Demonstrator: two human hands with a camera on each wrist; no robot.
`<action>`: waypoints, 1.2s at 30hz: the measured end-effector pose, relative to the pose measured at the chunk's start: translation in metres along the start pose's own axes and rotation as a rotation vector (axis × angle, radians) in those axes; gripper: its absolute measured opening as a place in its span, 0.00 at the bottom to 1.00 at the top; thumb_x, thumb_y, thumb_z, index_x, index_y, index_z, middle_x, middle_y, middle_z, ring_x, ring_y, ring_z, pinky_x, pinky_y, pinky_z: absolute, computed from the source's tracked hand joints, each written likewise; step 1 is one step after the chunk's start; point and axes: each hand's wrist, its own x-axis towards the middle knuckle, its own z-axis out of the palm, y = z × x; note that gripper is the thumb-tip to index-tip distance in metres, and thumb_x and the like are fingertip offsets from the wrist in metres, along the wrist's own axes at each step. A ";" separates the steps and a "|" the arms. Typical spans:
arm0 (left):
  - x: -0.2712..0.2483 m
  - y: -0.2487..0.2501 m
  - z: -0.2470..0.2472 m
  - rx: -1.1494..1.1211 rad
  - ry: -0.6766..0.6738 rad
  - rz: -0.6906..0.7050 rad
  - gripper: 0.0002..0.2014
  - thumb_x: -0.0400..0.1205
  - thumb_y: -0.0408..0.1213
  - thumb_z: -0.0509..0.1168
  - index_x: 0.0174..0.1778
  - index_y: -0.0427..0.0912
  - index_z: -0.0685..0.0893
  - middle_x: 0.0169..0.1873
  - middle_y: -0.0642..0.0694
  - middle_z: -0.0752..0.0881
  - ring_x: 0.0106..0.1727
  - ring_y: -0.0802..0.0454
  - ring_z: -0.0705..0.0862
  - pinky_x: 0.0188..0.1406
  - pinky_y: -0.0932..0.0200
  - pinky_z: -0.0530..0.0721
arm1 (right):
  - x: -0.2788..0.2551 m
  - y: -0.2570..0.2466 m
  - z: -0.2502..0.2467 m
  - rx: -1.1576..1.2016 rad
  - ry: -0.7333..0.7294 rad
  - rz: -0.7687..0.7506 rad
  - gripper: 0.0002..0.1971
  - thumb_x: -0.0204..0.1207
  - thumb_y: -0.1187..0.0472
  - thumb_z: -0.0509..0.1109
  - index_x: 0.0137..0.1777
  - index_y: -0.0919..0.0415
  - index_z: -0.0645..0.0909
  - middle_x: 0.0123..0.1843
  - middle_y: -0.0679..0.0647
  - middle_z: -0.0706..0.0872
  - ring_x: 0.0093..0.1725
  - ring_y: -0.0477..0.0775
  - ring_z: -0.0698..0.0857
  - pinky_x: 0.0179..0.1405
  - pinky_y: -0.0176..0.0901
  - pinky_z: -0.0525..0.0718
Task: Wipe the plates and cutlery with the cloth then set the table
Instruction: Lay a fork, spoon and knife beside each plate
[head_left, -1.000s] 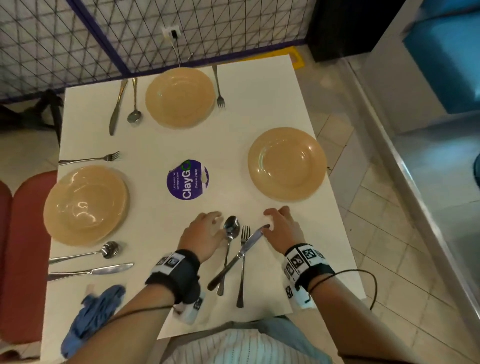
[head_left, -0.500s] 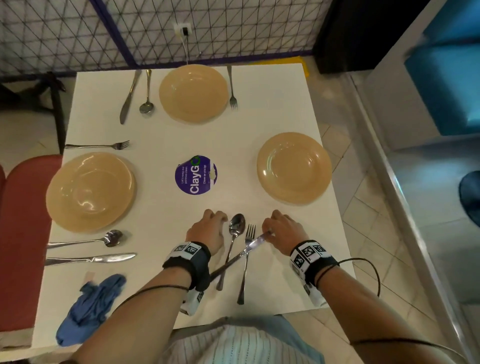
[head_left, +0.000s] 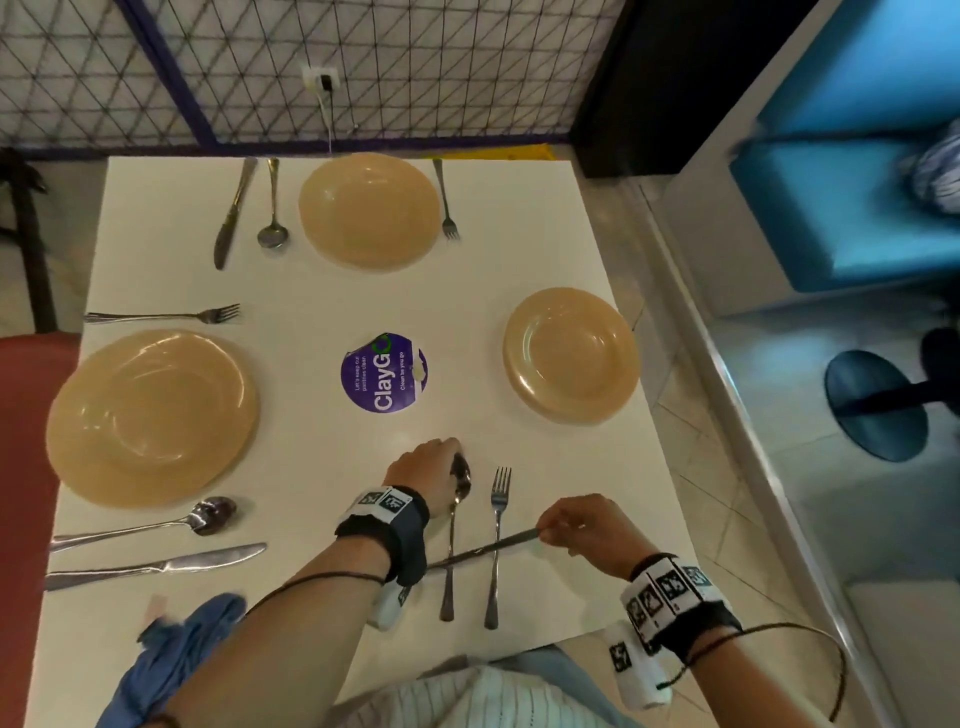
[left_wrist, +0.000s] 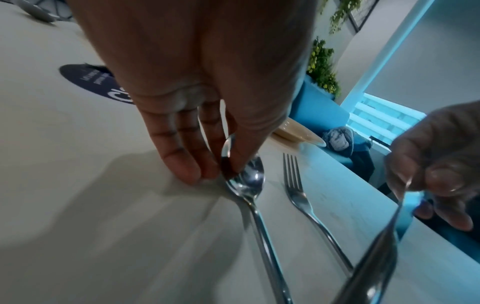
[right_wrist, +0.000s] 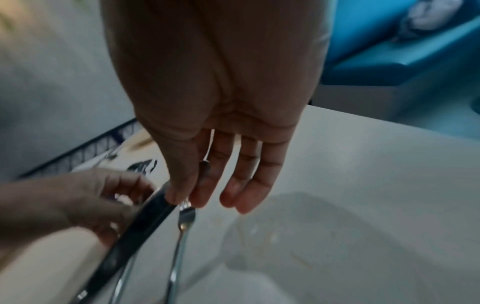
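Note:
A spoon (head_left: 452, 545) and a fork (head_left: 497, 540) lie side by side near the table's front edge, with a knife (head_left: 483, 548) crossing over both. My left hand (head_left: 448, 465) pinches the spoon's bowl (left_wrist: 246, 181) between thumb and fingertips. My right hand (head_left: 548, 531) pinches the knife's blade end (right_wrist: 145, 224) with thumb and forefinger, and that end is raised off the table. The fork (left_wrist: 298, 191) lies untouched between the hands. A crumpled blue cloth (head_left: 171, 654) sits at the front left corner. Three tan plates stand at the left (head_left: 153, 415), far (head_left: 369, 208) and right (head_left: 571, 353).
Left plate has a fork (head_left: 166, 315) beyond it and a spoon (head_left: 156, 525) and knife (head_left: 156, 564) on its near side. Far plate has a knife (head_left: 234, 213), spoon (head_left: 272, 208) and fork (head_left: 445, 200). A purple sticker (head_left: 384, 374) marks the table's middle. The right table edge (head_left: 670, 519) drops to tiled floor.
My right hand has drawn back toward me with the knife's blade end, swinging the knife flatter across spoon and fork. My left hand has closed onto the spoon's bowl.

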 end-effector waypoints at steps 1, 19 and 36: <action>-0.003 -0.008 -0.003 -0.038 -0.009 -0.018 0.15 0.85 0.36 0.62 0.68 0.48 0.76 0.61 0.45 0.85 0.54 0.44 0.83 0.53 0.52 0.81 | -0.005 -0.002 0.000 0.112 0.007 0.009 0.05 0.76 0.63 0.77 0.42 0.52 0.90 0.38 0.48 0.89 0.38 0.44 0.85 0.45 0.44 0.89; 0.003 -0.018 -0.173 -0.620 0.340 -0.091 0.17 0.82 0.24 0.62 0.54 0.51 0.88 0.53 0.51 0.87 0.50 0.43 0.89 0.47 0.54 0.91 | -0.009 -0.071 -0.045 0.832 0.129 -0.238 0.04 0.80 0.71 0.70 0.49 0.73 0.84 0.45 0.64 0.91 0.48 0.65 0.91 0.53 0.60 0.91; 0.222 0.132 -0.148 -1.079 0.455 -0.366 0.16 0.82 0.22 0.64 0.48 0.49 0.89 0.48 0.33 0.90 0.37 0.41 0.88 0.42 0.50 0.92 | 0.051 -0.010 -0.153 0.980 0.153 -0.205 0.06 0.83 0.68 0.68 0.50 0.74 0.81 0.47 0.70 0.90 0.47 0.69 0.91 0.46 0.63 0.92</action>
